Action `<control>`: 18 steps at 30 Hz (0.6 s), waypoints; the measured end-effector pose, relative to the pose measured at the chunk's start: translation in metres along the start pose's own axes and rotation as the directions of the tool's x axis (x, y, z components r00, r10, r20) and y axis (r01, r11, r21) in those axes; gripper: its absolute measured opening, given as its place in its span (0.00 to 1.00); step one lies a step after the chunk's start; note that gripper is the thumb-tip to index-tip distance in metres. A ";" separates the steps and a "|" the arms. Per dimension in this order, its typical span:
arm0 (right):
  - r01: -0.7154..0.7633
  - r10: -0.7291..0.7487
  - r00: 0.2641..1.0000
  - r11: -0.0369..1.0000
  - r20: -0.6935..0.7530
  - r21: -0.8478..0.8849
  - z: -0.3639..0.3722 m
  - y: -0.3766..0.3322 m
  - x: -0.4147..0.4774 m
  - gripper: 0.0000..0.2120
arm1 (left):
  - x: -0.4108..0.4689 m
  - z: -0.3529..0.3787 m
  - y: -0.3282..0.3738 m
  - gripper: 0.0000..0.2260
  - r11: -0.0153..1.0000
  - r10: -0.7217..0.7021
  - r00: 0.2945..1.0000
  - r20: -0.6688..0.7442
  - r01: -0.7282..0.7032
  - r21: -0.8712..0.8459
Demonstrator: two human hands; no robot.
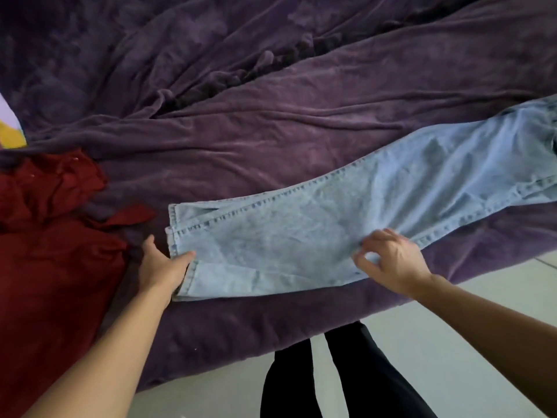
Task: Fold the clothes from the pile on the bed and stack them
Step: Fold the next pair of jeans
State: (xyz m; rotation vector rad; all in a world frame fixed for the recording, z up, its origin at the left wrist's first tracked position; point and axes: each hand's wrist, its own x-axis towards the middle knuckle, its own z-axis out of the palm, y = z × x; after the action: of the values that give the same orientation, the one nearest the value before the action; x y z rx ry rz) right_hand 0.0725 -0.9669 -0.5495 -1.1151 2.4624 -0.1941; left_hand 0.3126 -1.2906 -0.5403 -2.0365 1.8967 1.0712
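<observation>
The jeans (301, 233), pale blue denim with one leg laid over the other, lie flat on the purple-covered bed (271, 131) close to its near edge. Their long axis runs from the hems by the person's left side out and away toward the bed's right edge, where the waist end passes out of view. The left hand (162, 267) sits right at the hem end. Its thumb lies straight across the corner of the denim and the rest of the hand rests on the cover just beside it, so it looks to be pressing the hem down rather than grasping it; whether any finger is tucked under the cloth cannot be told. The right hand (391, 260) is about midway along the legs, at the seam nearest the person, with its fingers curled and pinching a small ridge of denim. Both hands are therefore on the near, lower half of the garment, and most of its length stretches beyond and to the right of the right hand. A fold would probably bring that far end back toward the hems, or the hems up to it. The left hand is nearer the hems and the right hand nearer the waist. A heap of red clothes (45, 236) lies at the near left corner, just beside the left hand and apart from the jeans.
</observation>
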 end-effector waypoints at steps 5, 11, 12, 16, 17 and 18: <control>-0.012 0.019 0.991 0.999 0.130 -0.053 0.033 -0.059 0.044 0.32 | -0.005 0.010 0.009 0.22 0.935 -0.179 0.972 0.155 0.217 -0.282; -0.006 0.058 0.954 0.984 0.295 -0.176 0.055 -0.067 0.062 0.38 | 0.003 -0.011 0.011 0.04 0.916 -0.058 0.988 0.144 0.109 -0.385; -0.006 0.054 0.951 0.988 0.305 -0.156 0.049 -0.065 0.062 0.37 | 0.002 -0.015 0.017 0.03 0.929 -0.021 0.994 0.106 0.059 -0.366; -0.127 0.120 0.975 0.992 0.185 0.024 0.015 -0.036 0.055 0.29 | -0.027 -0.027 0.069 0.04 0.948 0.164 0.967 0.194 -0.100 -0.301; -0.161 0.153 0.981 0.985 0.119 0.064 0.005 -0.022 0.049 0.28 | -0.041 -0.027 0.088 0.05 0.943 0.232 0.938 0.257 -0.152 -0.297; -0.199 0.193 0.979 0.975 0.071 0.095 -0.006 -0.006 0.042 0.27 | -0.058 -0.023 0.107 0.05 0.928 0.298 0.899 0.321 -0.195 -0.317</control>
State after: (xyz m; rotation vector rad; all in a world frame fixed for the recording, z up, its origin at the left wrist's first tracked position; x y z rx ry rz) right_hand 0.0493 -1.0028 -0.5558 -0.8170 2.4593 -0.2197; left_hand 0.2265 -1.2765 -0.4529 -1.5819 1.9262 1.7320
